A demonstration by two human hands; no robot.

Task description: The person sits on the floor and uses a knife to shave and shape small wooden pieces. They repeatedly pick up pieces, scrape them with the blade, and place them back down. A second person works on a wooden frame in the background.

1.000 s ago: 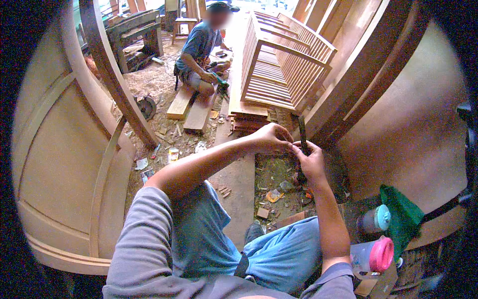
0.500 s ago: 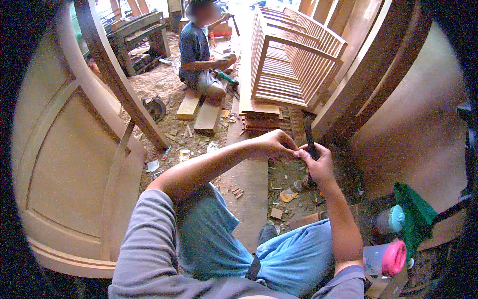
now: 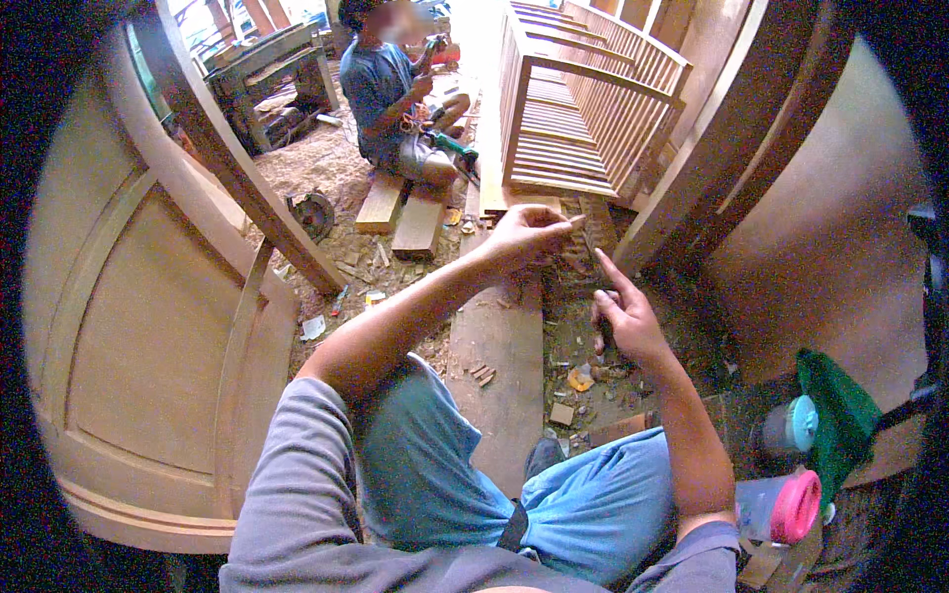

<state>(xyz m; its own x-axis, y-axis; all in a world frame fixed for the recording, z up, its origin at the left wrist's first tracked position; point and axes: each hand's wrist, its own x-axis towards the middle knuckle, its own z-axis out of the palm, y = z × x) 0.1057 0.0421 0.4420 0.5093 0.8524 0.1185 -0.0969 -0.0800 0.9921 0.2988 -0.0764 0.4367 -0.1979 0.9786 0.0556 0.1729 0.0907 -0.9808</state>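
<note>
1. Above the floor plank (image 3: 509,410), the left hand (image 3: 534,235) is pinching, fingertips together.
2. Beside it, the right hand (image 3: 630,318) is extending its forefinger, others curling; whether either is holding something, I cannot tell.
3. Beyond, a slatted wooden frame (image 3: 603,79) is standing.

Scrap-littered floor (image 3: 287,181) spreading below, panelled wooden door (image 3: 148,326) standing at left, dark timber post (image 3: 228,148) slanting beside it, rough wooden bench (image 3: 267,68) sitting back left, slatted wooden frame (image 3: 561,126) standing at back, brown panel (image 3: 820,247) filling right, bright light (image 3: 479,35) flooding far end
</note>
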